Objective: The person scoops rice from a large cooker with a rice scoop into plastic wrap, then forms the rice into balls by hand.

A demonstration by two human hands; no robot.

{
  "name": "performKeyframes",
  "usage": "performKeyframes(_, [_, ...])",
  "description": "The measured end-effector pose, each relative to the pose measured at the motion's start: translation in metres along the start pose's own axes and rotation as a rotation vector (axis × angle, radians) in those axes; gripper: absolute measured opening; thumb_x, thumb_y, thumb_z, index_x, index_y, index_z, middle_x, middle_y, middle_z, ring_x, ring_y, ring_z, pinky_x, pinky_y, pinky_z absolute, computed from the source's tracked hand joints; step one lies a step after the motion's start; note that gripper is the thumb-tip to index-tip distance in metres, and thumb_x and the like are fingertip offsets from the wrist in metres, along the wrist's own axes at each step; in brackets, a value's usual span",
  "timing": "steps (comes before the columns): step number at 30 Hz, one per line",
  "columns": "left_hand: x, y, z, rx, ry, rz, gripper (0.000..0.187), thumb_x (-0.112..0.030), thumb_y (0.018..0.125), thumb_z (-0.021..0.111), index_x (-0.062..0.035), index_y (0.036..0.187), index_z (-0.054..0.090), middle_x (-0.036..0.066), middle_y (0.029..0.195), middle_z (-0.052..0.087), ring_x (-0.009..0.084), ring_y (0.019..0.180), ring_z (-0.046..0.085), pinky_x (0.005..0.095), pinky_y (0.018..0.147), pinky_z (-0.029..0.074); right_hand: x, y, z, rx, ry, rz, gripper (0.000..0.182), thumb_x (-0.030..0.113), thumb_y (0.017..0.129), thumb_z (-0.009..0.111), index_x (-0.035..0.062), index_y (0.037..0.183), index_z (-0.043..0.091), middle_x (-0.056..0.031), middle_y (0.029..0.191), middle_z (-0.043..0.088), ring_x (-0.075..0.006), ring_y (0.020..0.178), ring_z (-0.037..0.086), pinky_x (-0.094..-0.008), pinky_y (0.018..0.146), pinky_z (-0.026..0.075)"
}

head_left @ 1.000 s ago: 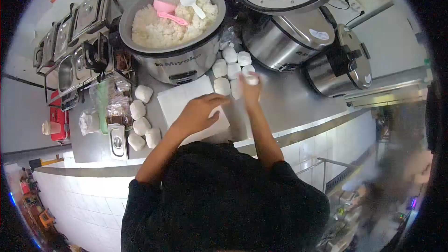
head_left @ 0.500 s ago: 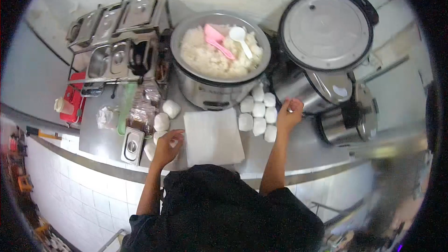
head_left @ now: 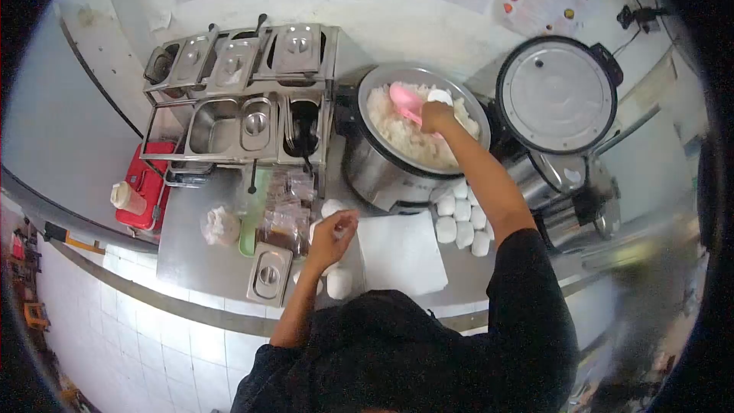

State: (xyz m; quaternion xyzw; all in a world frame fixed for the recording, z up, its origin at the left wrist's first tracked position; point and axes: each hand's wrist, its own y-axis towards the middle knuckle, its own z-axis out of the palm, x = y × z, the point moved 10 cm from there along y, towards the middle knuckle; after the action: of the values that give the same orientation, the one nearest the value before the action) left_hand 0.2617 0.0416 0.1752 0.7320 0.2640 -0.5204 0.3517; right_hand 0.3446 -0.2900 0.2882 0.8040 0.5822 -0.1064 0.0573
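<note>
both grips closed: perhaps scoop (head_left: pixel 440 96), rice ball (head_left: pixel 333 209)

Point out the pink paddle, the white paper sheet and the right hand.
pink paddle (head_left: pixel 405 102), head view, on its blade.
white paper sheet (head_left: pixel 401 252), head view, its middle.
right hand (head_left: pixel 436 117), head view, back of hand.

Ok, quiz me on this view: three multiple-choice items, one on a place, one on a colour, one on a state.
1. Where is the right hand?
A. in the rice pot
B. on the white paper
C. on the red box

2. What colour is the scoop lying in the rice?
A. green
B. pink
C. black

3. How is the neighbouring cooker's lid?
A. shut
B. missing
C. swung up open

Answers: 1 A, the hand is over the rice, at the white spoon; 2 B, pink against white rice; 3 C, its inner face shows.
</note>
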Motion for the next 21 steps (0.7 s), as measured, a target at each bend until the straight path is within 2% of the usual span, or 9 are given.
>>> performKeyframes(3, [0.021,0.011,-0.001,0.053,-0.046,-0.038,0.025,-0.011,0.086,0.065,-0.0079,0.111,0.064,0.006,0.09,0.069,0.015,0.083,0.066,0.0281,0.074,0.05,-0.034,0.029,0.062,0.237,0.014,0.092,0.044,0.03,0.073,0.069,-0.0024,0.102,0.066,-0.0196,0.099,0.068,-0.0397,0.095,0.065,-0.045,0.083,0.052])
performKeyframes(6, [0.032,0.035,0.012,0.16,-0.056,-0.08,0.038,-0.015,0.085,0.067,-0.0085,0.122,0.058,0.01,0.107,0.066,0.0208,0.098,0.064,0.0331,0.084,0.049,-0.078,0.043,0.028,-0.333,0.001,0.31,0.053,0.034,0.077,0.067,-0.0026,0.115,0.059,-0.0204,0.097,0.068,-0.0396,0.095,0.065,-0.0457,0.08,0.052])
performKeyframes(8, [0.003,0.06,0.01,0.034,0.036,0.25,0.071,-0.025,0.08,0.074,-0.0075,0.14,0.039,0.022,0.133,0.048,0.0329,0.124,0.048,0.0421,0.1,0.04,-0.051,0.017,-0.044,-0.266,-0.04,0.203,0.048,0.034,0.083,0.062,-0.0004,0.117,0.057,-0.0202,0.087,0.069,-0.0376,0.086,0.067,-0.0467,0.073,0.053])
performKeyframes(10, [-0.016,0.085,0.026,0.066,0.12,0.257,0.112,-0.043,0.074,0.078,-0.0007,0.149,0.006,0.034,0.149,0.011,0.045,0.14,0.014,0.0518,0.113,0.018,-0.061,0.042,-0.025,-0.231,-0.193,0.073,0.041,0.033,0.086,0.058,0.0007,0.112,0.058,-0.0195,0.083,0.068,-0.0369,0.082,0.067,-0.047,0.07,0.052])
performKeyframes(11, [-0.017,0.097,0.04,0.075,0.108,0.247,0.112,-0.043,0.074,0.078,-0.0007,0.149,0.006,0.034,0.149,0.011,0.045,0.14,0.014,0.0518,0.113,0.018,-0.06,0.052,-0.006,-0.204,-0.333,-0.063,0.035,0.031,0.09,0.054,0.0019,0.108,0.06,-0.0187,0.08,0.068,-0.0362,0.078,0.067,-0.0473,0.066,0.052])
performKeyframes(13, [-0.017,0.11,0.068,0.052,0.148,0.277,0.132,-0.06,0.07,0.074,0.007,0.145,-0.013,0.04,0.147,-0.01,0.0524,0.139,-0.007,0.0584,0.112,0.003,-0.048,0.045,0.013,-0.231,-0.366,-0.229,0.03,0.03,0.092,0.051,0.0034,0.102,0.06,-0.0181,0.078,0.067,-0.0364,0.074,0.067,-0.0476,0.064,0.052])
performKeyframes(16, [-0.004,0.118,0.089,-0.047,0.221,0.167,0.134,-0.066,0.072,0.068,0.0111,0.141,-0.017,0.039,0.146,-0.018,0.0552,0.136,-0.016,0.0616,0.109,-0.005,-0.026,0.019,0.007,-0.172,-0.189,-0.35,0.034,0.033,0.093,0.049,0.0023,0.104,0.059,-0.0186,0.078,0.067,-0.0379,0.073,0.066,-0.0485,0.063,0.052])
performKeyframes(18, [0.002,0.121,0.092,-0.07,0.207,0.169,0.134,-0.066,0.072,0.068,0.0111,0.141,-0.018,0.039,0.146,-0.019,0.0557,0.136,-0.017,0.0624,0.109,-0.005,-0.023,-0.009,0.021,0.075,-0.117,-0.236,0.036,0.034,0.094,0.048,0.001,0.105,0.058,-0.0202,0.08,0.066,-0.0389,0.076,0.065,-0.0501,0.067,0.051])
performKeyframes(21, [0.004,0.121,0.094,-0.071,0.218,0.167,0.134,-0.065,0.073,0.068,0.0105,0.141,-0.019,0.038,0.146,-0.021,0.056,0.135,-0.018,0.0635,0.108,-0.006,-0.007,-0.045,0.007,0.126,-0.07,-0.232,0.038,0.036,0.095,0.049,0.0003,0.107,0.057,-0.0221,0.085,0.066,-0.0396,0.082,0.065,-0.0516,0.073,0.05])
